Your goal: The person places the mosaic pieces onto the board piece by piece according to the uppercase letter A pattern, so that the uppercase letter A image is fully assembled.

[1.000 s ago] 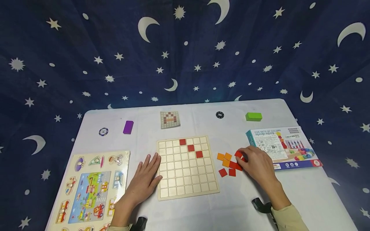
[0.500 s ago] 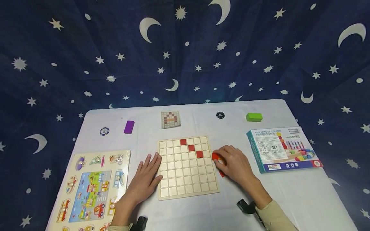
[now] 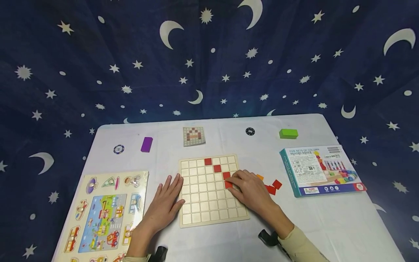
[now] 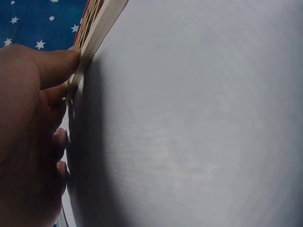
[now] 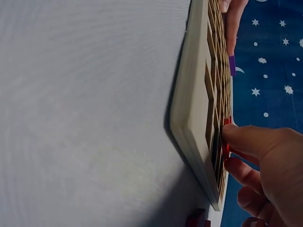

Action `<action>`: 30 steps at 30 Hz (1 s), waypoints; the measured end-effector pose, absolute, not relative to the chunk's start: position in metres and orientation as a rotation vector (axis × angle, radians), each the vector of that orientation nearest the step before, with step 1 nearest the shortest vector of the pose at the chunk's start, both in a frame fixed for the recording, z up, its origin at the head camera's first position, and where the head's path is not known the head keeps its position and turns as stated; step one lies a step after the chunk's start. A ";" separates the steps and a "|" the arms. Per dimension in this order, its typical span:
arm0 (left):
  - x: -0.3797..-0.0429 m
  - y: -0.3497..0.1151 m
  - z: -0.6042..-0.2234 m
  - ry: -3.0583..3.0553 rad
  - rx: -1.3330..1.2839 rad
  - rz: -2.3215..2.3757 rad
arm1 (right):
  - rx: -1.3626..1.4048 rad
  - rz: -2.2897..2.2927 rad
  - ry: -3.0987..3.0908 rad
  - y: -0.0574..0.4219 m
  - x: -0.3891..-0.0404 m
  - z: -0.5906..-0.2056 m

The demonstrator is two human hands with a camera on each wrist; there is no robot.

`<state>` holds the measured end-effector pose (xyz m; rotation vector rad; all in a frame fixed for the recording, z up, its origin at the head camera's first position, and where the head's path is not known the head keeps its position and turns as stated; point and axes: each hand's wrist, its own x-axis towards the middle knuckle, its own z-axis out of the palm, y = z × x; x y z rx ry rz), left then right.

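Observation:
The wooden grid board (image 3: pixel 204 206) lies mid-table, with three red tiles (image 3: pixel 217 168) set in a diagonal at its upper right. My right hand (image 3: pixel 253 193) pinches another red square tile (image 3: pixel 228 185) between thumb and fingers, right at a cell just below the lowest of the three. In the right wrist view that tile (image 5: pixel 226 144) shows at the grid's surface. My left hand (image 3: pixel 163 203) rests along the board's left edge, fingers extended; in the left wrist view its thumb (image 4: pixel 59 66) touches the board's side. Loose red tiles (image 3: pixel 277 184) and an orange tile (image 3: pixel 260 177) lie partly hidden behind my right hand.
A small pattern card (image 3: pixel 194 136) lies beyond the board. A vehicle puzzle (image 3: pixel 140 189) is on the left, a boxed toy set (image 3: pixel 322 169) on the right. Farther back are a purple block (image 3: pixel 146 144), a green block (image 3: pixel 288 134) and two chips (image 3: pixel 250 131).
My right hand has moved left from the loose tiles onto the board with a red tile, uncovering some of the pile. My left hand has stayed at the board's edge.

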<state>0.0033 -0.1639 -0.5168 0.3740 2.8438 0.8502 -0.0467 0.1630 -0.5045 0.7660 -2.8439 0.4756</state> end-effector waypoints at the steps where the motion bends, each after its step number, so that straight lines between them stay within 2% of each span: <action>1: 0.003 -0.164 -0.517 2.844 0.373 0.852 | 0.771 0.481 -2.843 0.163 -0.047 -0.505; 12: 0.005 -0.163 -0.515 2.862 0.387 0.860 | 0.721 0.607 -2.820 0.174 -0.043 -0.508; 23: 0.005 -0.164 -0.515 2.873 0.399 0.856 | 0.409 0.577 -2.903 0.253 -0.038 -0.498; 30: 0.006 -0.165 -0.523 2.919 0.444 0.909 | 0.390 0.511 -3.073 0.286 -0.031 -0.489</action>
